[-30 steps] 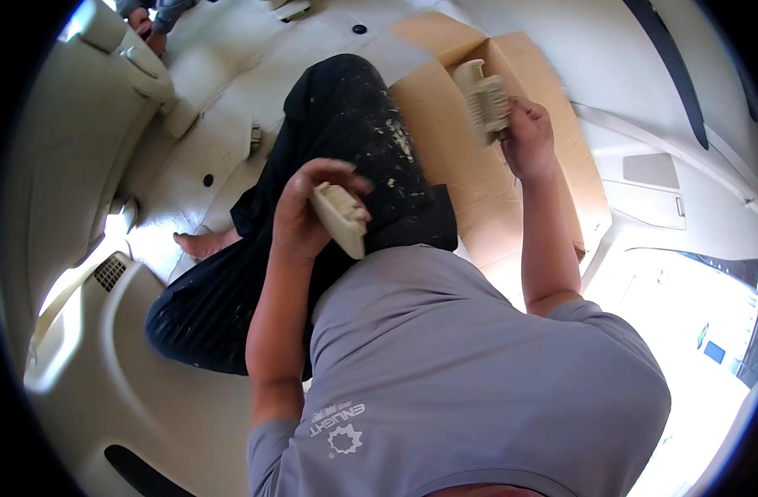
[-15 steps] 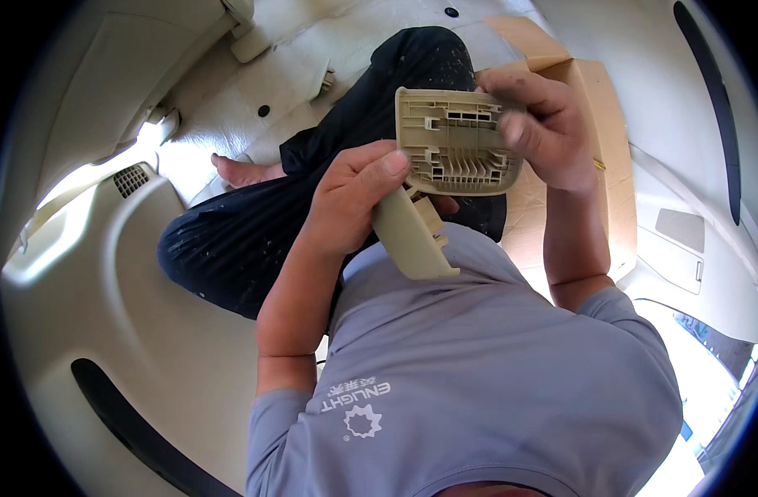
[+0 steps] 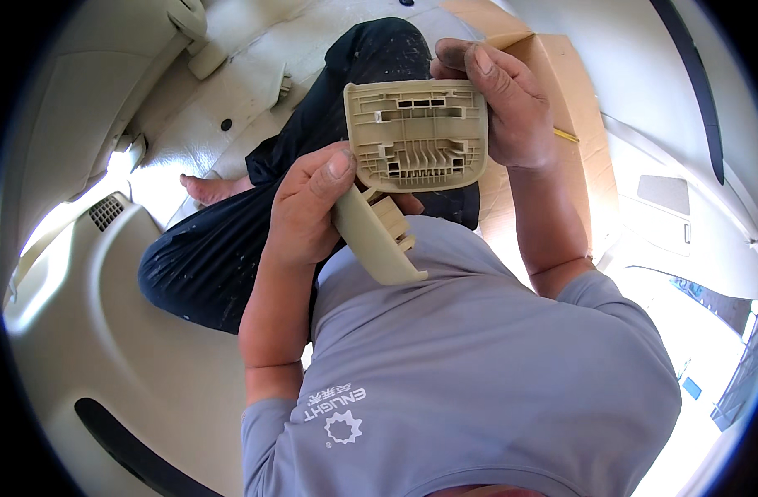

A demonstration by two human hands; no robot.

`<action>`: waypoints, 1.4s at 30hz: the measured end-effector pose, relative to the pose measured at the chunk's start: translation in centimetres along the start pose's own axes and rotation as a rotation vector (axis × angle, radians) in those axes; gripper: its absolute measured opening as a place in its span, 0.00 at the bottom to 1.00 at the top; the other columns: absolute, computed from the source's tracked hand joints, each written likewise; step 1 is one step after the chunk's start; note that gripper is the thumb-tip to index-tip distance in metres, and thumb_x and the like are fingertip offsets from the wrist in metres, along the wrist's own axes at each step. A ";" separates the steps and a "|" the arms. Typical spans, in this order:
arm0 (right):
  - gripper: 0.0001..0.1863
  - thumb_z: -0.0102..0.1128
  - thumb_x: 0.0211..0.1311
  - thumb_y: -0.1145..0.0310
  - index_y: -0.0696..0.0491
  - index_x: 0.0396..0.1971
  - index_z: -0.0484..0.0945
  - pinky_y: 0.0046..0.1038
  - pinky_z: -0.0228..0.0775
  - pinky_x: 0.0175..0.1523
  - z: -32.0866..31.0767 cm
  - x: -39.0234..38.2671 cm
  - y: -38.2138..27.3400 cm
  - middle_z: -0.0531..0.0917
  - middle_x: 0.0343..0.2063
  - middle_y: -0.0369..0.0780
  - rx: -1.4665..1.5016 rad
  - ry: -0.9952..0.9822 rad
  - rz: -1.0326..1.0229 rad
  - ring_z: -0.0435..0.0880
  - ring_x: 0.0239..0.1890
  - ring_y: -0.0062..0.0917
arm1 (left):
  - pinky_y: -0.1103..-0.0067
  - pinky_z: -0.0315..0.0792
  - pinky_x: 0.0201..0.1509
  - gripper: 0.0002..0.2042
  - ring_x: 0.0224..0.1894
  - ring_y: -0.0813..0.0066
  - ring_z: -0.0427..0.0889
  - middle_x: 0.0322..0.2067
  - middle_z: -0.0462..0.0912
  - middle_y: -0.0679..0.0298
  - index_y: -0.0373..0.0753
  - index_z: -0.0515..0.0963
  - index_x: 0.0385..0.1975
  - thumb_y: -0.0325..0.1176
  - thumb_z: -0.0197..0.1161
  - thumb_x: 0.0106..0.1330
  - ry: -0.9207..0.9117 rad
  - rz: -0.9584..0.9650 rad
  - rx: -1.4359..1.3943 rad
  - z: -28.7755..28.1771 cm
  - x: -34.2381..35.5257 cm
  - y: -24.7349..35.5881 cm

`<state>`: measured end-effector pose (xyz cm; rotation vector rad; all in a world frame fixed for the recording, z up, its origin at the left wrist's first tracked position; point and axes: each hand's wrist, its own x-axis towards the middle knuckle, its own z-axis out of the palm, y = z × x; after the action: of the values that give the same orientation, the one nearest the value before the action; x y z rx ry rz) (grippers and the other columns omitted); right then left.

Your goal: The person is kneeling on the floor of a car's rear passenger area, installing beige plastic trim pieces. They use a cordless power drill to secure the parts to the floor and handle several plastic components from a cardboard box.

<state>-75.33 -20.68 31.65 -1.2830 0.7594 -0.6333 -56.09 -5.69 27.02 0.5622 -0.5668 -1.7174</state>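
Between my hands is a beige plastic trim cover [image 3: 429, 137], its ribbed inner side with slots and clips facing me. My left hand [image 3: 306, 199] is closed, the thumb at the cover's lower left edge. The same hand also grips a second beige trim piece [image 3: 369, 240], curved and smooth outside, hanging tilted below the cover with clips on its inner side. My right hand [image 3: 511, 108] is closed at the cover's upper right corner, thumb and forefinger bent together by the top edge. Its other fingers are partly hidden.
I sit with bent legs in dark trousers [image 3: 222, 248] inside a light vehicle interior. An opened cardboard box [image 3: 574, 124] stands to the right, with a thin yellow item [image 3: 566, 135] at it. Another beige plastic piece [image 3: 278, 85] lies on the floor covering [image 3: 255, 50] at the far left.
My right hand's fingers have moved off the cover's inner face up to its top right corner. Both pieces and my hands appear farther left in the picture as the view shifts.
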 end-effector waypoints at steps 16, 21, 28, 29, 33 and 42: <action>0.25 0.51 0.77 0.57 0.65 0.56 0.75 0.26 0.74 0.54 0.2 0.2 1.0 0.80 0.45 0.43 0.123 -0.021 0.004 0.80 0.48 0.23 | 0.67 0.87 0.36 0.36 0.37 0.52 0.89 0.42 0.82 0.38 0.21 0.68 0.58 0.58 0.51 0.74 0.055 0.003 0.049 -0.7 -0.1 -0.9; 0.25 0.51 0.77 0.57 0.65 0.56 0.75 0.25 0.74 0.54 0.0 0.1 1.1 0.81 0.46 0.42 0.105 -0.021 0.003 0.80 0.48 0.23 | 0.72 0.84 0.42 0.32 0.39 0.59 0.89 0.40 0.85 0.42 0.22 0.72 0.56 0.54 0.51 0.76 0.059 -0.009 -0.056 -0.2 -0.1 -0.5; 0.24 0.52 0.77 0.57 0.64 0.55 0.76 0.25 0.75 0.54 0.1 0.2 1.7 0.82 0.45 0.42 0.150 -0.021 0.004 0.81 0.48 0.23 | 0.72 0.84 0.42 0.32 0.39 0.60 0.89 0.39 0.85 0.42 0.23 0.72 0.56 0.53 0.51 0.75 0.033 0.000 -0.016 -0.6 -0.2 -0.5; 0.24 0.52 0.77 0.57 0.64 0.55 0.76 0.25 0.75 0.54 0.2 0.2 1.7 0.82 0.45 0.41 0.145 -0.017 0.006 0.81 0.47 0.22 | 0.72 0.84 0.42 0.32 0.38 0.60 0.89 0.39 0.85 0.42 0.23 0.72 0.56 0.53 0.51 0.75 0.037 0.001 -0.017 -0.6 -0.3 -0.5; 0.23 0.52 0.77 0.57 0.63 0.56 0.76 0.25 0.75 0.55 0.3 0.3 1.6 0.83 0.45 0.41 0.122 -0.015 0.009 0.81 0.48 0.22 | 0.72 0.84 0.42 0.31 0.38 0.60 0.89 0.39 0.85 0.42 0.23 0.73 0.55 0.53 0.52 0.76 0.030 0.015 -0.016 -0.6 -0.3 -0.6; 0.22 0.59 0.74 0.58 0.60 0.57 0.78 0.23 0.75 0.54 -0.1 0.5 2.4 0.84 0.45 0.38 0.249 -0.050 0.024 0.82 0.48 0.19 | 0.72 0.84 0.41 0.29 0.38 0.59 0.89 0.38 0.85 0.41 0.23 0.73 0.55 0.51 0.53 0.76 0.019 0.026 -0.015 -0.8 -0.4 -0.7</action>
<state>-75.10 -20.70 29.23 -1.0561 0.6319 -0.6524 -56.02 -5.26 25.94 0.5578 -0.5452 -1.6890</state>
